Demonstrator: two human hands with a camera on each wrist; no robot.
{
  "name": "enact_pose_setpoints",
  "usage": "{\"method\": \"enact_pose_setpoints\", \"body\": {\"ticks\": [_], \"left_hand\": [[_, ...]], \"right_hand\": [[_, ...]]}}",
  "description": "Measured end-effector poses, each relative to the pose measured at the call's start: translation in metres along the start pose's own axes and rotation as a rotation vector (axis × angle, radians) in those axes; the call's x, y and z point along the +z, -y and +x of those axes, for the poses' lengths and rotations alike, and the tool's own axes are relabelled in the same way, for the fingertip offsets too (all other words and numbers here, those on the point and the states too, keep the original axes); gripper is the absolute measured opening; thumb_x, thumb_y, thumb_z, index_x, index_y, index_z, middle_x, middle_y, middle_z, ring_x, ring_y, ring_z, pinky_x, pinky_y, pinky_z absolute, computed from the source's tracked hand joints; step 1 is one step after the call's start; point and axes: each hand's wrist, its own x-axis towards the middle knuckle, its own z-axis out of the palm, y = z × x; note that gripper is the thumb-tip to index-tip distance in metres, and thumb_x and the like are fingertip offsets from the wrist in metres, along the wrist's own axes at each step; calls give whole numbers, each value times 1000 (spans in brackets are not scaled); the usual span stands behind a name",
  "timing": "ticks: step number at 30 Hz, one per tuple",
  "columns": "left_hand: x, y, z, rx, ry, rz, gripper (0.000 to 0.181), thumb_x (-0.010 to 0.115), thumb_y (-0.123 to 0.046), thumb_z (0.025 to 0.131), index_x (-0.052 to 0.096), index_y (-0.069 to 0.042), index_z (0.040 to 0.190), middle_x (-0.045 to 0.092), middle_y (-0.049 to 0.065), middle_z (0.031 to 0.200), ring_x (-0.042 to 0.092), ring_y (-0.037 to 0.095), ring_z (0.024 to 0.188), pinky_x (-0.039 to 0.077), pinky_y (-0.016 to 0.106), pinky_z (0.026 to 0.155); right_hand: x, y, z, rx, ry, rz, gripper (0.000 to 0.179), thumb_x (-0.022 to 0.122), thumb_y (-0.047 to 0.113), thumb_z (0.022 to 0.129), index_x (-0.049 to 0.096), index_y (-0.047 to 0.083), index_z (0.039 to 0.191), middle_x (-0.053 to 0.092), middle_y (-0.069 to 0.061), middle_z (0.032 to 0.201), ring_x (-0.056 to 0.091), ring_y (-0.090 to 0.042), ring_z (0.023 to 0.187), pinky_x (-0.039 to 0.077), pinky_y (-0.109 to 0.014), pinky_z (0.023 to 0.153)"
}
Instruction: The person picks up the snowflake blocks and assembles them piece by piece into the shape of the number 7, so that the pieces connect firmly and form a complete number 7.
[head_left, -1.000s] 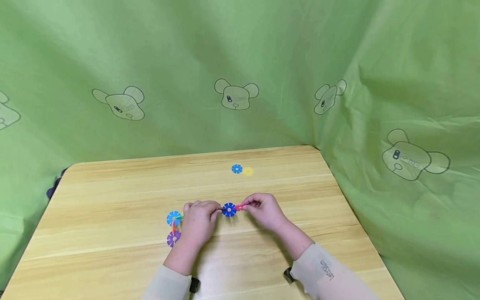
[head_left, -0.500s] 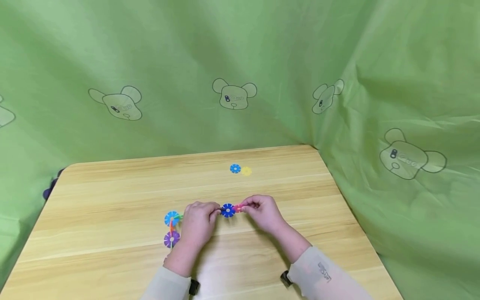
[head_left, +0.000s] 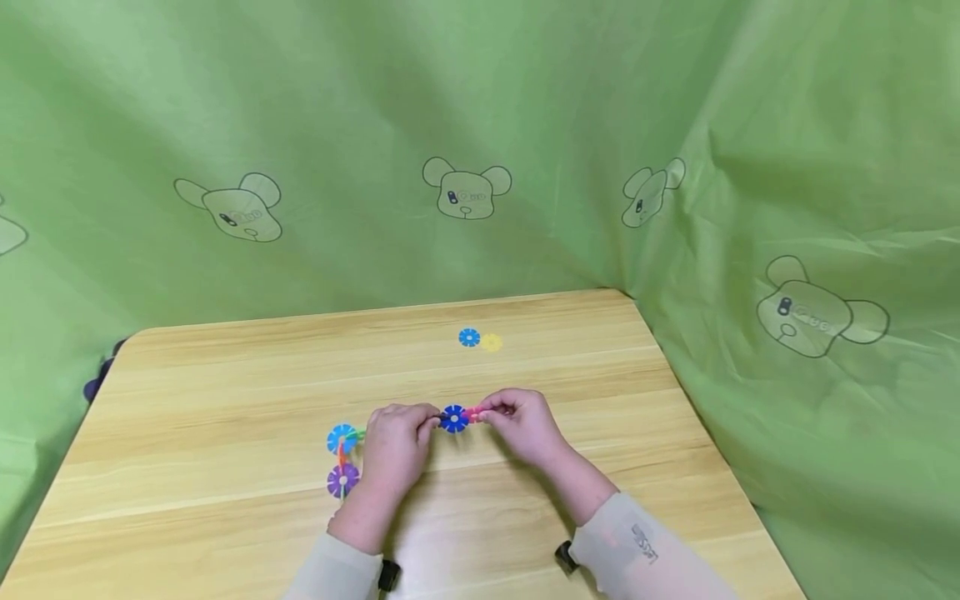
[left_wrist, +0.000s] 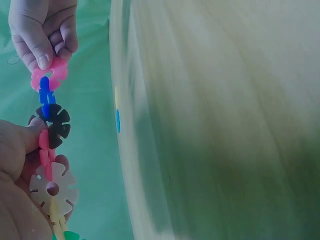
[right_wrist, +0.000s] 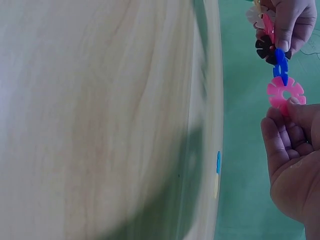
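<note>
My left hand pinches a black notched plastic disc in a chain of interlocking snowflake discs. My right hand pinches a pink disc at the chain's right end. Between the hands, a dark blue disc joins the black and pink ones, set crosswise to them. Beneath the left fingers run another pink disc, a white disc and a pale yellow one. Left of that hand, the chain bends toward me through a light blue disc, an orange one and a purple disc; the left arm hides part of it.
Farther back on the wooden table lie a loose blue disc and a yellow disc, side by side. Green cloth printed with bear heads hangs behind the table and along its right side.
The head view has shifted slightly, so everything sits a little farther left in it. Both hands keep their grips, and the blue and pink discs stay joined.
</note>
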Motion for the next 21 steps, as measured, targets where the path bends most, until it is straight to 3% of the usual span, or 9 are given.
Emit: {"method": "enact_pose_setpoints", "body": {"ticks": [5, 14, 21], "left_hand": [[-1, -1, 1, -12, 10, -1, 5, 78, -15, 96, 82, -13, 98, 81, 4, 97, 74, 25, 88, 55, 49, 92], [-3, -1, 4, 2, 19, -8, 5, 79, -16, 96, 82, -13, 99, 81, 3, 97, 73, 26, 90, 54, 50, 94], [-5, -6, 10, 58, 70, 36, 8, 78, -21, 98, 81, -16, 103, 80, 0, 107, 72, 25, 102, 51, 52, 102]], "right_hand": [[2, 0, 0, -5, -11, 9, 6, 79, -2, 92, 79, 4, 93, 77, -9, 88, 72, -39, 83, 61, -27, 70], [6, -2, -2, -28, -48, 24, 10, 80, -5, 88, 79, 3, 93, 77, -8, 89, 70, -23, 78, 61, -26, 71], [10, -3, -4, -107, -102, 37, 9, 82, -4, 89, 80, 5, 91, 77, -9, 89, 73, -36, 80, 62, -26, 70]]}}
